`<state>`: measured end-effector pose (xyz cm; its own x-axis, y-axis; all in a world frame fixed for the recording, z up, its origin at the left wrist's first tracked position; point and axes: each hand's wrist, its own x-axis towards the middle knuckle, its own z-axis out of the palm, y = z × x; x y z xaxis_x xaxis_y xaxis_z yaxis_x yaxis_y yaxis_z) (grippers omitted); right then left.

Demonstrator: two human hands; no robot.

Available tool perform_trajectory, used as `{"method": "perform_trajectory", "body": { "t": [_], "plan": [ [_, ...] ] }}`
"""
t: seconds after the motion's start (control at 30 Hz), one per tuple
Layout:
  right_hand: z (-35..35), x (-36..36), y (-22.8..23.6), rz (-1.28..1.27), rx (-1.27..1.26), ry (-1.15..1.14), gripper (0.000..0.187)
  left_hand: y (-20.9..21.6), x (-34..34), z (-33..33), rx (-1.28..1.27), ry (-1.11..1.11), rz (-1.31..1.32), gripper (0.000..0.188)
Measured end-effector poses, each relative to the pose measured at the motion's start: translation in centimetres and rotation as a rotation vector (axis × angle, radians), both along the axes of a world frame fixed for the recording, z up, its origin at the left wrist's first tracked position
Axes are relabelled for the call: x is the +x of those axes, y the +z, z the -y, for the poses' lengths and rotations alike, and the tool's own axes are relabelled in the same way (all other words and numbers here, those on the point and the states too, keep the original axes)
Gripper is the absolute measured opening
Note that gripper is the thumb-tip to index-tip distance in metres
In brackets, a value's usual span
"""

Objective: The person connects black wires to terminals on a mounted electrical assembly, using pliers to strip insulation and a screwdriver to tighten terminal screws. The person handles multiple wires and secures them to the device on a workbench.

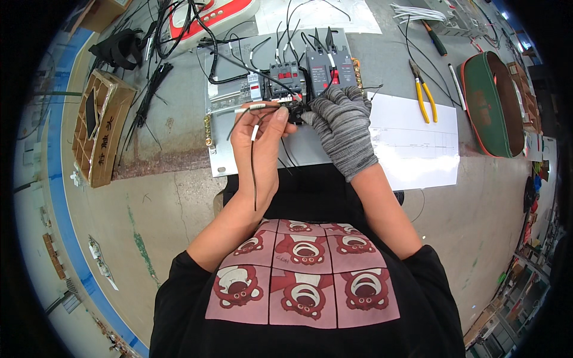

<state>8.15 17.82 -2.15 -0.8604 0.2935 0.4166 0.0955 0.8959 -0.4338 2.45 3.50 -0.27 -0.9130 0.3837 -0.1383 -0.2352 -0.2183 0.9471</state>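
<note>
A grey metal mounting plate lies on the bench, carrying a contactor, a dark circuit breaker with a red part, and a small white breaker. Bare, my left hand pinches black wires with white marker sleeves at the contactor's near side. My right hand, in a grey knit glove, is bent over the near edge of the devices, its fingertips by a small black part. What those right fingertips grip, if anything, is hidden. Black wires loop up from the devices.
Yellow-handled pliers lie right of the plate, beside a printed sheet. Further right are a green pouch and a screwdriver. A wooden box and bundled black cable ties sit left. A red-and-white device stands behind.
</note>
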Motion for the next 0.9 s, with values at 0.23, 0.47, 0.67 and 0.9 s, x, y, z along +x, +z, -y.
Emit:
{"method": "perform_trajectory", "body": {
  "t": [0.23, 0.47, 0.67, 0.9],
  "plan": [
    [0.2, 0.6, 1.0, -0.031, -0.031, 0.023, 0.017, 0.5, 0.2, 1.3, 0.026, -0.065, -0.057, 0.022],
    [2.5, 0.9, 2.6, -0.203, -0.38, 0.088, 0.017, 1.0, 0.3, 1.9, -0.099, -0.108, -0.183, 0.023],
    [1.5, 0.7, 2.1, -0.096, -0.446, 0.152, 0.022, 1.4, -0.1, 2.1, 0.0, -0.134, -0.199, 0.023],
    [1.1, 1.0, 2.2, 0.185, -0.647, 0.197, 0.024, 0.1, -0.8, 1.7, 0.103, -0.012, 0.031, 0.013]
  ]
}}
